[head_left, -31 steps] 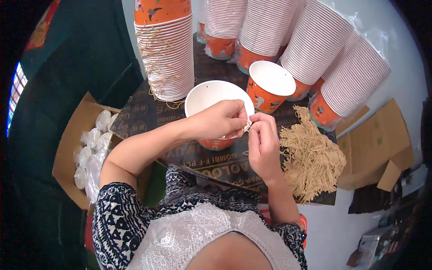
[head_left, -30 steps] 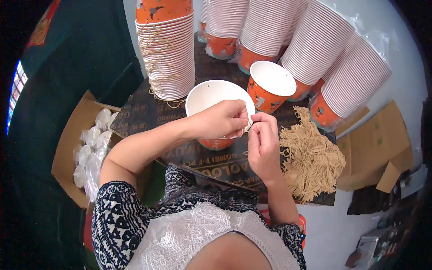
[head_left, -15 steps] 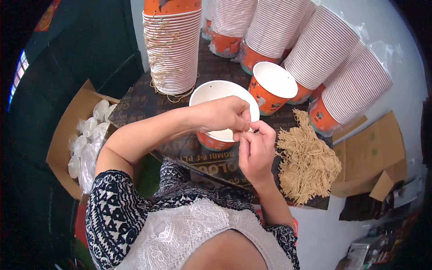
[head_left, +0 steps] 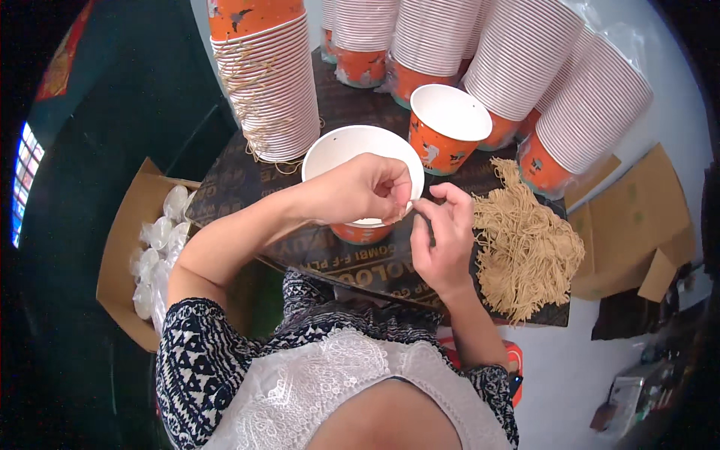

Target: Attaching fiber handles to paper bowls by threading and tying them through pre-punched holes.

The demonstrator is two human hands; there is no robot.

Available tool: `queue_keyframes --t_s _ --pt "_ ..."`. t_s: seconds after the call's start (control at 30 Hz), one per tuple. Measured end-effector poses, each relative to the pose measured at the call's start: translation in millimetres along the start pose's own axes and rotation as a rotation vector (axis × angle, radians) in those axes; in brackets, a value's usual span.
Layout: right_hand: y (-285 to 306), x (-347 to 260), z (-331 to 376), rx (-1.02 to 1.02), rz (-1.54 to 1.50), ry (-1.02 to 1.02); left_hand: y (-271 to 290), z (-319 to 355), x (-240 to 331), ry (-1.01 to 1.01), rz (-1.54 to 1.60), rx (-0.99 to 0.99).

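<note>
An orange paper cup with a white inside (head_left: 352,154) stands on the dark table (head_left: 247,180) in front of me. My left hand (head_left: 364,187) grips its near rim, fingers curled over the edge. My right hand (head_left: 442,232) is right beside it, fingertips pinched at the same spot on the rim, apparently on a thin tan string that I cannot make out clearly. A heap of tan strings (head_left: 525,247) lies to the right of my right hand. A second open orange cup (head_left: 448,127) stands behind.
A tall stack of cups with strings hanging from it (head_left: 266,82) stands at the back left. Several wrapped cup stacks (head_left: 525,67) lie at the back right. A cardboard box of clear lids (head_left: 154,240) sits at the left, flattened cardboard (head_left: 637,217) at the right.
Both hands stay at the cup's near rim. My right fingers have closed in toward the left hand's fingertips. The view has shifted slightly.
</note>
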State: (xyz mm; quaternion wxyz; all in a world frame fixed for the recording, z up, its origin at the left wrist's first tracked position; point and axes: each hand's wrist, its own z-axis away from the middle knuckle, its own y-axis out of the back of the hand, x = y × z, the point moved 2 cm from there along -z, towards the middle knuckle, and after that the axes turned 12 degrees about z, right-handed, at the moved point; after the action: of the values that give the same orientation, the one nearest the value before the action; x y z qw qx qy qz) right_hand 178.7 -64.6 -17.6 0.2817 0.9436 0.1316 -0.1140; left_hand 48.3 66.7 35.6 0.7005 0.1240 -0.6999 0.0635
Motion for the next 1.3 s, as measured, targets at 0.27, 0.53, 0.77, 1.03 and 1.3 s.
queue_keyframes --t_s 0.27,0.53,0.77,1.03,1.3 --pt "-3 -4 -8 -0.128 -0.140 0.103 -18 13 -1 -0.224 -0.235 0.145" --pt "-2 -8 -11 -0.217 -0.294 -0.027 -34 28 -6 -0.544 -0.759 0.433" --pt "-3 -9 -8 -0.224 -0.326 -0.095 -34 33 -19 -0.525 -0.812 0.500" --pt "-1 -11 -8 -0.203 -0.315 -0.091 -28 39 -11 -0.310 -0.529 0.439" --pt "1 -11 -7 -0.230 -0.304 -0.104 -18 33 3 -0.034 -0.574 0.304"
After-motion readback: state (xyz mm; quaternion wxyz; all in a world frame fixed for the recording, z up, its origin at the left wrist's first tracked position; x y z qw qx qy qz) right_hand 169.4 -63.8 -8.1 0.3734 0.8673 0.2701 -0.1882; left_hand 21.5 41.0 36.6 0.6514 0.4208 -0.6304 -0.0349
